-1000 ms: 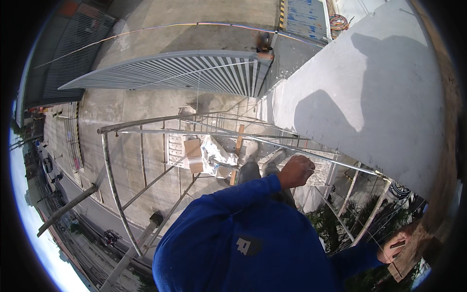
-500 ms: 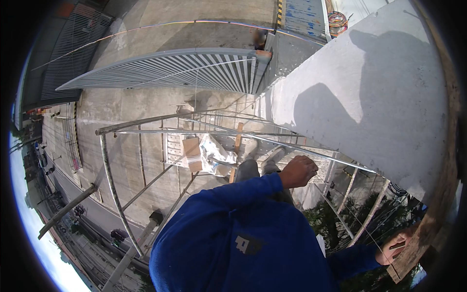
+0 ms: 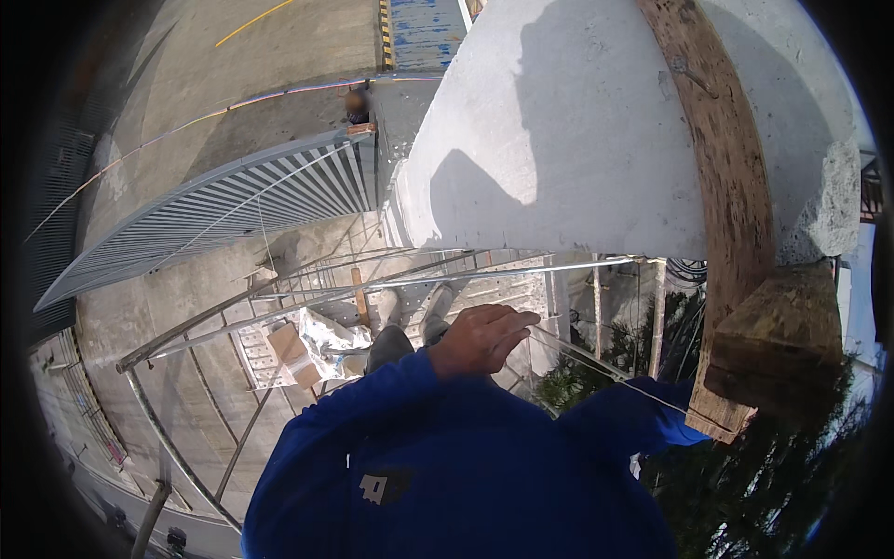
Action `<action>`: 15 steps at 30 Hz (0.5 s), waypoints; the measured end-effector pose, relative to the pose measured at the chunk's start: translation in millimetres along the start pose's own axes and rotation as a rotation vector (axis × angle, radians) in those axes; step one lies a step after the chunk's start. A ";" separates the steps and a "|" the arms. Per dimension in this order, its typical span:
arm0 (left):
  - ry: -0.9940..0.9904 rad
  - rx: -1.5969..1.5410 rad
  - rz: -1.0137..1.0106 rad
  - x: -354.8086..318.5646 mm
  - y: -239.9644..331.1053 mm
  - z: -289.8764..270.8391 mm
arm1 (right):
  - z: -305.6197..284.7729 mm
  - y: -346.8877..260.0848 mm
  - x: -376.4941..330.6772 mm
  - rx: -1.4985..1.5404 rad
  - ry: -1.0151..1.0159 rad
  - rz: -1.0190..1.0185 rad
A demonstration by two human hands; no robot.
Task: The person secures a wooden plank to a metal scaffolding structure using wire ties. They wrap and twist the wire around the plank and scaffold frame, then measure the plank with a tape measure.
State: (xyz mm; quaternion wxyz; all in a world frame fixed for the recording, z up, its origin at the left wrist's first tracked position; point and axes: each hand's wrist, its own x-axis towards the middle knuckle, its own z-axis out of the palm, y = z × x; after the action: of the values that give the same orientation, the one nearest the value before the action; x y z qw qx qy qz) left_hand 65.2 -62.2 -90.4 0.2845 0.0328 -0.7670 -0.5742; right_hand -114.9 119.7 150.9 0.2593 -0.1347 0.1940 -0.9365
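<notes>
My left hand [image 3: 484, 340] is in front of my chest, thumb and fingers pinched on a thin string [image 3: 605, 371]. The string runs taut to the right, to the lower end of a long weathered wooden plank [image 3: 731, 177]. That plank lies along the top of a white wall [image 3: 615, 140], with a bent nail near its upper part. A short, thick wood block [image 3: 778, 340] sits against the plank's lower end. My right arm, in a blue sleeve [image 3: 624, 415], reaches toward this end; the plank and block hide my right hand.
Metal scaffold tubes [image 3: 410, 279] cross in front of me. Below, my boots stand on a perforated platform beside a wood strip [image 3: 359, 296], cardboard [image 3: 292, 352] and a crumpled white sack [image 3: 326, 343]. A slatted grey gate [image 3: 223, 205] and a person [image 3: 357, 104] are at ground level. Trees stand lower right.
The view has swung right, bringing more of the plank and the wood block into sight. My right hand, visible earlier at the plank's end, is now hidden. My left hand stays pinched.
</notes>
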 end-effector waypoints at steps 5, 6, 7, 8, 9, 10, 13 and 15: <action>-0.097 -0.030 0.010 -4.1 9.8 -3.8 | 24.1 52.4 10.6 0.077 0.040 -0.118; -0.121 -0.040 0.041 -0.3 15.6 -3.8 | 24.6 57.2 10.4 0.091 0.031 -0.177; -0.133 -0.041 0.065 -0.1 20.8 -5.0 | 26.0 62.3 9.8 0.112 0.018 -0.219; -0.143 -0.042 0.089 1.4 23.8 -3.2 | 29.6 61.3 9.3 0.212 0.017 -0.169; -0.144 -0.032 0.083 0.0 25.8 -3.0 | 31.6 59.3 7.9 0.298 0.031 -0.111; -0.145 -0.022 0.077 0.2 27.5 -1.7 | 34.7 56.8 7.3 0.388 0.036 -0.065; -0.137 0.011 0.111 1.0 31.7 0.9 | 47.0 51.8 6.4 0.514 0.033 -0.001; -0.126 0.027 0.127 -1.4 29.5 -0.3 | 43.9 59.8 11.9 0.450 0.017 -0.062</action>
State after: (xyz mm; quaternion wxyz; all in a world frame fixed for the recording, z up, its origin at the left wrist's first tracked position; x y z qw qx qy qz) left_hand 74.7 -52.0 -64.3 0.2710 -0.0485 -0.7916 -0.5456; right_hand -83.4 53.2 165.8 0.2520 -0.0716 -0.0218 -0.9648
